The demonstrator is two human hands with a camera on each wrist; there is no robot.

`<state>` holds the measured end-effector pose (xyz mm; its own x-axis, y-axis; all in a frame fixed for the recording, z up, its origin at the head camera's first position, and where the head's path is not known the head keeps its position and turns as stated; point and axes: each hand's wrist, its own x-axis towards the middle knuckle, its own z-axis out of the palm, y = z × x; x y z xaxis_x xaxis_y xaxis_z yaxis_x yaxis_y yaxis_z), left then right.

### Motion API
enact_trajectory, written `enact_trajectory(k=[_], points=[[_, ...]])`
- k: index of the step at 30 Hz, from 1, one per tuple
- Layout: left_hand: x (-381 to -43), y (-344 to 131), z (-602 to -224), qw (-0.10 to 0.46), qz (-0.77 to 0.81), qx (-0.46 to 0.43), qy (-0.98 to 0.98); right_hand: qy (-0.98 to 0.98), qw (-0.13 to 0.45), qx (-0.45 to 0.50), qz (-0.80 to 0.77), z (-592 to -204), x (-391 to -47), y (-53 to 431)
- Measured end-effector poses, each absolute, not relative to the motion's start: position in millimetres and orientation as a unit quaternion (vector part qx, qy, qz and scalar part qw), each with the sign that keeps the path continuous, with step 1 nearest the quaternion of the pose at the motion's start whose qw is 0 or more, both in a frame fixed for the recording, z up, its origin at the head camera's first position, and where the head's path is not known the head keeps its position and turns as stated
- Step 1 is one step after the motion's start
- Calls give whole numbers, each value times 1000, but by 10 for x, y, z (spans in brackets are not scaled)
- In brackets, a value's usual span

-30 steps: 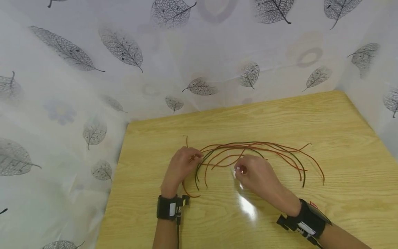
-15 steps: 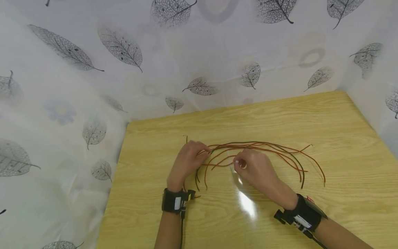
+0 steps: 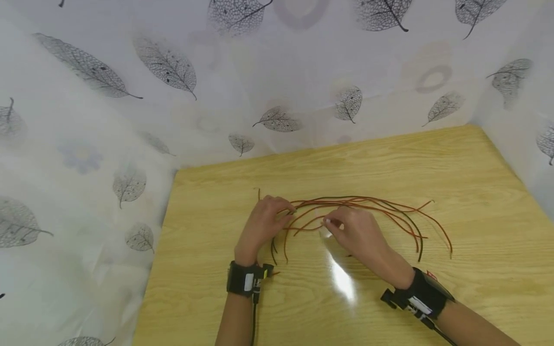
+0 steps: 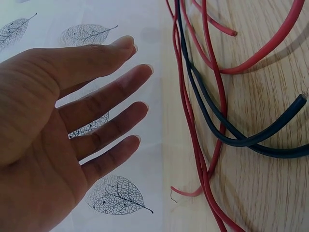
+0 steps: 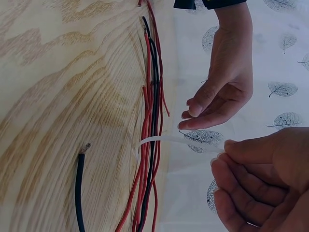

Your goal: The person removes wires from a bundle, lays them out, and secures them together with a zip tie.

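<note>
Several red wires (image 3: pixel 389 206) and black wires (image 4: pixel 227 140) lie loosely together in a long arc on the table. My right hand (image 3: pixel 357 235) is over the near side of the arc. Between thumb and forefinger it pinches a thin whitish strip, apparently a cable tie (image 5: pixel 166 138), which curves over to the wires; its far end is unclear. My left hand (image 3: pixel 265 223) hovers by the left part of the arc. In the left wrist view its fingers (image 4: pixel 111 89) are spread and relaxed, holding nothing. Part of the bundle is hidden behind both hands.
The wood-grain table (image 3: pixel 207 192) meets a white leaf-print sheet (image 3: pixel 303 72) at the back and both sides. One black wire end (image 5: pixel 80 193) with bare copper lies apart from the bundle. Camera bands (image 3: pixel 242 278) with cables sit on both wrists.
My left hand has shifted right and slightly up, closer to the right hand. The right hand has moved a little up and left. A dark wire end now shows beneath the right hand.
</note>
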<state>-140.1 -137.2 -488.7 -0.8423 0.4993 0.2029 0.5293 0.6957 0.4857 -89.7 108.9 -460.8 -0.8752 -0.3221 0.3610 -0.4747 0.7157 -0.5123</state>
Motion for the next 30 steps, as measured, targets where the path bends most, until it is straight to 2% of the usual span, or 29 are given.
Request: enact_trajectory(k=[10, 17, 23, 30], points=[[-1421, -1331, -4873, 31, -263, -287, -921, -919, 147, 211, 300, -4635, -947, 1115], [-1469, -1235, -4861, 37, -269, -318, -908, -918, 132, 216, 305, -4706, -913, 1104], [-1461, -1139, -4848, -1, -262, -307, -915, -921, 112, 222, 299, -4732, -876, 1062], [-1459, -1080, -4859, -23, -248, -293, -923, -922, 127, 220, 293, -4751, -876, 1045]])
